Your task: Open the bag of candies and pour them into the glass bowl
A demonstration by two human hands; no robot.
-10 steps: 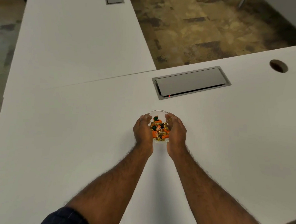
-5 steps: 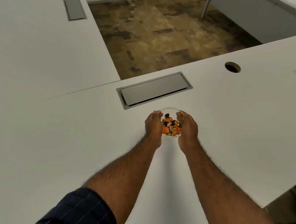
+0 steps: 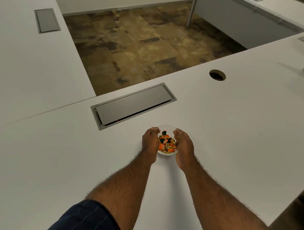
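A small glass bowl [image 3: 166,128] sits on the white table [image 3: 235,137], a little below the middle of the head view. It holds a heap of wrapped candies [image 3: 166,144] in orange, gold and green. My left hand [image 3: 149,143] cups the bowl's left side and my right hand [image 3: 184,146] cups its right side, fingers curled against the glass. Both forearms stretch forward from the bottom edge. No candy bag is in view.
A grey cable hatch [image 3: 133,104] is set into the table just beyond the bowl. A round cable hole [image 3: 217,75] lies to the far right. A second white desk with its own hatch [image 3: 46,20] joins on the left. Brown carpet [image 3: 142,48] shows beyond.
My hands stay cupped around the bowl. The camera has tilted up and swung, so more floor and the right-hand desk show, and the bowl has shifted slightly within the view.
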